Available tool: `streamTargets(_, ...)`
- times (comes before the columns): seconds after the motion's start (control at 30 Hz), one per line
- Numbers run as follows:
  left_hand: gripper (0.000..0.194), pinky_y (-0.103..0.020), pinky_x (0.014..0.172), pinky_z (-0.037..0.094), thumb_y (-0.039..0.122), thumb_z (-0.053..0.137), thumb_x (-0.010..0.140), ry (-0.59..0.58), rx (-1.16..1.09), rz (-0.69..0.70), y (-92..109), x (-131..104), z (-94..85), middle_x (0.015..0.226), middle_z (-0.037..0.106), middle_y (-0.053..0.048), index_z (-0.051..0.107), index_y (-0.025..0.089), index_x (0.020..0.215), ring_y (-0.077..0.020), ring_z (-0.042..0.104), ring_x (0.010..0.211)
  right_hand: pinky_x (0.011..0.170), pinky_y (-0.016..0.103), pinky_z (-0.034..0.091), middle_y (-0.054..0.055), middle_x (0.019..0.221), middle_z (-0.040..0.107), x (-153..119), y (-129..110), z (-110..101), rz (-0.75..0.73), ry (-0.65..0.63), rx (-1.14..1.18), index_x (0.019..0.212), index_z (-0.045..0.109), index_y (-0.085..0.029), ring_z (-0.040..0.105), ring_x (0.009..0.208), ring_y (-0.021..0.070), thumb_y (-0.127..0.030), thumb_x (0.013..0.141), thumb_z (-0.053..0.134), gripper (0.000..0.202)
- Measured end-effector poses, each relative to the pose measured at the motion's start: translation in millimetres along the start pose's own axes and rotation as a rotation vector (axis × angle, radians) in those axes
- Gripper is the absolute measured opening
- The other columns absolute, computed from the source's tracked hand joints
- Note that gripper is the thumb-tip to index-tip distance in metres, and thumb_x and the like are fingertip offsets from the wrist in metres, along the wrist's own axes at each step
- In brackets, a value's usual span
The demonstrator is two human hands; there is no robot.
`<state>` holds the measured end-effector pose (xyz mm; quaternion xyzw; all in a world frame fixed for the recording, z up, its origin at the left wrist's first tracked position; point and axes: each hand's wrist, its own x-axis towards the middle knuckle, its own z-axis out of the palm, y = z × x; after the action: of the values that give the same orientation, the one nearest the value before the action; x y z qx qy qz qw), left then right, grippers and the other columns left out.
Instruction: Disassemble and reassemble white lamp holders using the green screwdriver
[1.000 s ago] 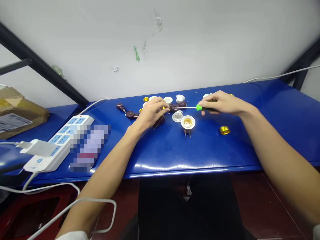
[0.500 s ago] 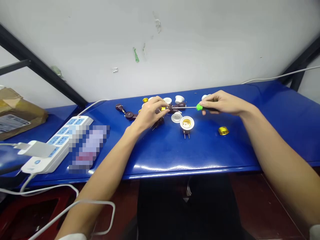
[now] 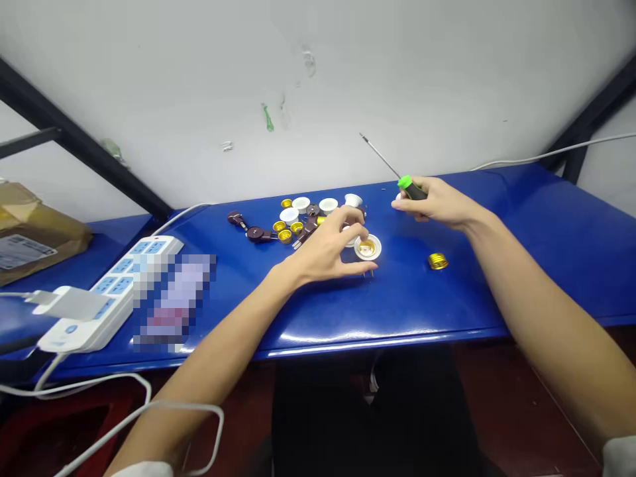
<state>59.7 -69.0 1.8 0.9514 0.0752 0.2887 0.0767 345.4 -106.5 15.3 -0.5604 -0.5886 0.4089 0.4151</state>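
My right hand [image 3: 431,202] is wrapped round the black and green handle of a screwdriver [image 3: 380,156], whose shaft points up and left toward the wall. My left hand [image 3: 330,248] has thumb and fingers spread around a lamp socket [image 3: 368,248] with a white rim, a gold threaded inside and plug pins facing the front edge. Whether the fingertips touch the socket I cannot tell. Right of it lies a loose gold threaded ring [image 3: 438,261]. Partly behind my left hand are brown plug parts [image 3: 259,234], white rings [image 3: 328,205] and gold threaded shells [image 3: 285,236].
At the left of the blue table [image 3: 318,328] stand a white power strip [image 3: 112,291] with a plugged-in charger, a blurred-out flat object [image 3: 176,298] and a cardboard box [image 3: 42,228]. White cable [image 3: 124,377] loops over the front edge. A wall [image 3: 422,79] rises behind.
My left hand has moved right and nearer, from the pile of parts to the lamp socket. The screwdriver has swung from level to pointing up and left, its tip away from the parts.
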Motion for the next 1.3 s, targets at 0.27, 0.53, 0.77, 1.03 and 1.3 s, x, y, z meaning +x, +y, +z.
streamTargets(0.27, 0.02, -0.044, 0.099, 0.057, 0.039, 0.073, 0.097, -0.08, 0.034, 0.006, -5.5, -4.4, -0.9, 0.125, 0.058, -0.014, 0.073, 0.019, 0.101, -0.0248, 0.059, 0.117, 0.054, 0.028, 0.046, -0.003, 0.074, 0.065, -8.6, -11.6, 18.7, 0.019, -0.414, -0.139, 0.121, 0.066, -0.022, 0.055, 0.057, 0.012, -0.04, 0.083, 0.087, 0.047)
streamTargets(0.53, 0.02, -0.042, 0.095, 0.054, 0.04, 0.07, 0.1, -0.134, 0.038, -0.009, -7.0, -2.9, -1.0, 0.118, 0.059, -0.012, 0.078, 0.022, 0.1, -0.023, 0.056, 0.109, 0.052, 0.026, 0.045, -0.005, 0.078, 0.066, -3.5, -1.9, 41.3, -0.031, -0.484, -0.063, 0.127, 0.063, -0.021, 0.054, 0.057, 0.011, -0.032, 0.078, 0.088, 0.056)
streamTargets(0.77, 0.022, -0.041, 0.093, 0.05, 0.04, 0.067, 0.101, -0.163, 0.056, -0.047, -6.1, -2.4, -3.4, 0.11, 0.056, -0.011, 0.08, 0.022, 0.104, -0.024, 0.053, 0.106, 0.052, 0.026, 0.044, -0.004, 0.08, 0.065, -1.4, -1.1, 44.3, -0.078, -0.487, -0.055, 0.114, 0.064, -0.02, 0.054, 0.057, 0.0102, -0.03, 0.076, 0.087, 0.045)
streamTargets(1.03, 0.033, -0.039, 0.085, 0.048, 0.045, 0.059, 0.105, -0.215, 0.074, -0.049, -2.4, -1.2, -0.8, 0.101, 0.056, -0.011, 0.078, 0.017, 0.105, -0.0246, 0.051, 0.099, 0.055, 0.026, 0.043, -0.004, 0.082, 0.066, 1.4, 5.6, 47.0, -0.081, -0.501, -0.037, 0.116, 0.063, -0.02, 0.055, 0.061, 0.0112, -0.024, 0.075, 0.085, 0.047)
streamTargets(1.3, 0.029, -0.038, 0.089, 0.05, 0.043, 0.063, 0.103, -0.234, 0.023, -0.093, -2.8, -2.8, -2.2, 0.106, 0.059, -0.011, 0.075, 0.018, 0.109, -0.0242, 0.054, 0.1, 0.058, 0.028, 0.046, -0.003, 0.09, 0.063, -1.2, 2.3, 45.7, -0.109, -0.48, -0.062, 0.12, 0.067, -0.021, 0.054, 0.064, 0.0112, -0.038, 0.075, 0.09, 0.053)
